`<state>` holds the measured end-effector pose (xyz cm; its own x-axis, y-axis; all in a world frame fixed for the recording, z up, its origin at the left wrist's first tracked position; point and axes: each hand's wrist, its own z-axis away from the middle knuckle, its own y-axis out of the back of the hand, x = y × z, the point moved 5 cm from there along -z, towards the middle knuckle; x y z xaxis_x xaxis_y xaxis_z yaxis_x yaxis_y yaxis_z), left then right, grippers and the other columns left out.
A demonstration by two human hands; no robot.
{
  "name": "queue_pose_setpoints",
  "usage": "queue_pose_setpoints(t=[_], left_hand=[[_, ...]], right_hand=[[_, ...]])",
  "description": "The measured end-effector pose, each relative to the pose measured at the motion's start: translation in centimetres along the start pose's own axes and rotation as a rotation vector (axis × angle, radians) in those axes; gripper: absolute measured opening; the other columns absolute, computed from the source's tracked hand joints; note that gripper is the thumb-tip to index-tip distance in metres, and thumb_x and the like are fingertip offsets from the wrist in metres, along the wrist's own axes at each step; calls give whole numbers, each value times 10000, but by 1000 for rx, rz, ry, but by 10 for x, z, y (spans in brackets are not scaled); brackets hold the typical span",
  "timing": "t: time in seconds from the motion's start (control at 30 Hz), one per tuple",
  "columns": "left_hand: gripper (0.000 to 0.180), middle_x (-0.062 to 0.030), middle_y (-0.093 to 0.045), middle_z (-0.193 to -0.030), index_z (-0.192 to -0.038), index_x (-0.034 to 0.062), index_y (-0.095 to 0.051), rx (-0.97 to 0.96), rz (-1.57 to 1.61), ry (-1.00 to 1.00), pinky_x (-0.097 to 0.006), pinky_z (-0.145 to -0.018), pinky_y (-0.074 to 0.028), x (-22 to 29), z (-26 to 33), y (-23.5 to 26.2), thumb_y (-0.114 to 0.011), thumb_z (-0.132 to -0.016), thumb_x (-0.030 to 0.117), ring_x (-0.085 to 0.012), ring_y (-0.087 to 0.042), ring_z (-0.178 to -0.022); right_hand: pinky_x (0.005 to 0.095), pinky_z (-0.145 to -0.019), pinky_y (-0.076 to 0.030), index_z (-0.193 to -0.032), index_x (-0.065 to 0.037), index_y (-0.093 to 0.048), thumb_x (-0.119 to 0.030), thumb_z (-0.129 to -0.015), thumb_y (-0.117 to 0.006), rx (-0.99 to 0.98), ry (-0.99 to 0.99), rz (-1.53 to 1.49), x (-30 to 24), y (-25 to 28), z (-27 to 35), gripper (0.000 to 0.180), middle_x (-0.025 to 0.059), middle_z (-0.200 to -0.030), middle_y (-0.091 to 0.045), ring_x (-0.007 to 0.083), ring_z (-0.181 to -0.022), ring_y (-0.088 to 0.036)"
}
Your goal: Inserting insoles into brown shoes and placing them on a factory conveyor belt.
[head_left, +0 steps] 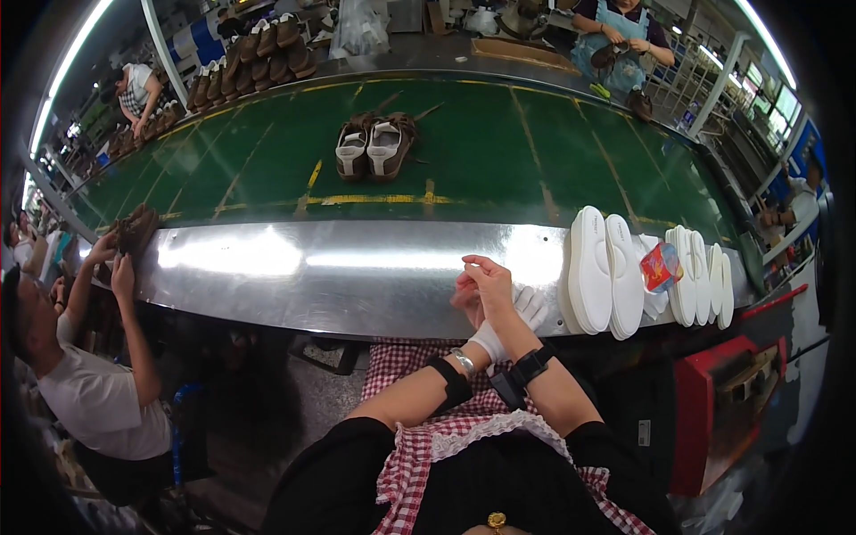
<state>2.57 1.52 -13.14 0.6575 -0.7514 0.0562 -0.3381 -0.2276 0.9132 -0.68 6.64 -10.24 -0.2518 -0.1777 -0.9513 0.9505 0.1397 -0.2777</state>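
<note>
Over the near metal ledge (pixel 374 267) my forearms cross at the wrists. My left hand (pixel 530 309), in a white glove, is partly hidden behind my right wrist, its gloved fingers spread. My bare right hand (pixel 490 283) lies across it with bent fingers pointing left and apart. The lower fingers are smeared. No object shows in either hand. To their right stand white shoe insoles (pixel 589 272), upright on the ledge. A pair of brown shoes (pixel 385 150) with loose laces stands on the green conveyor belt (pixel 490 143).
A red-and-blue packet (pixel 660 267) sits among the insoles. At left, a seated co-worker (pixel 98 357) holds a brown shoe (pixel 135 227). Stacked brown shoes (pixel 259 58) line the far side, where another person (pixel 620 40) handles a shoe. A red machine (pixel 727 410) stands at lower right.
</note>
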Motion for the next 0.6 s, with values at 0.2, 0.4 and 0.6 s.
queue_pose_setpoints(t=[0.2,0.4,0.6], left_hand=[[521,-146,-282,-1345,-1246,93,-300,-36,-6,8,-522,-1017,-194,1,-1,-9,-349,-789,338,-324,-267,-1257],[483,-160,-299,-1327,-1232,99,-331,-8,194,146,-457,-1010,-232,-12,8,-24,-387,-804,315,-300,-309,-1227],[213,-122,-579,-788,-860,47,-574,421,276,533,-383,-645,-449,-58,45,83,-591,-706,193,-304,-558,-736]], right_hand=[[215,-574,-508,-1009,53,-548,-61,-830,-489,3,-6,-6,-4,0,1,220,131,-762,-628,157,-646,-613],[250,-630,-495,-1091,25,-499,-125,-880,-364,-89,184,56,-20,4,4,292,138,-842,-639,174,-738,-619],[267,-659,-486,-1089,8,-501,-44,-797,-390,15,684,604,-82,33,31,317,108,-843,-650,182,-749,-629]])
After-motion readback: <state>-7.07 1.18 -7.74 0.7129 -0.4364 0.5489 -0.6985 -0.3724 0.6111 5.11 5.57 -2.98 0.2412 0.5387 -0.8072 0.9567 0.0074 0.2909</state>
